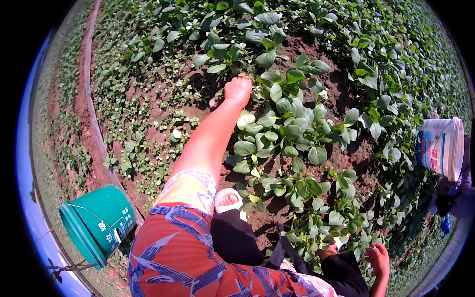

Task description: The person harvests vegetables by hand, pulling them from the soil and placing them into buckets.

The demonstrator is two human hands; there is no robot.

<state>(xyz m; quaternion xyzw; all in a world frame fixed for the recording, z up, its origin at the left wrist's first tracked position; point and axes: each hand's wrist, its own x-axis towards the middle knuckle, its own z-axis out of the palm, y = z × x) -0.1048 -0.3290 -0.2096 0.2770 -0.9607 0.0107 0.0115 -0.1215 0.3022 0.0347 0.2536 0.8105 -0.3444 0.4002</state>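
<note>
My left hand [238, 89] reaches far forward at the end of a bare forearm, low against the soil. Its fingers are curled at the foot of a broad-leaved green plant [232, 54]; the fingertips are hidden, so any grip on a stem cannot be made out. Close on its right grows a thick clump of leafy green vegetables [293, 118]. Near my body at the lower right, my right hand [377, 257] hovers beside more leafy plants [339, 219]. Its fingers are loosely bent, and nothing shows in them.
A green plastic bucket [98, 222] leans at the left, beside a narrow ridge or hose line [89, 81]. At the right edge is a white and blue bucket [438, 146] with writing. Low weeds [159, 104] cover the reddish soil. My foot in a pale shoe [228, 200] stands among the plants.
</note>
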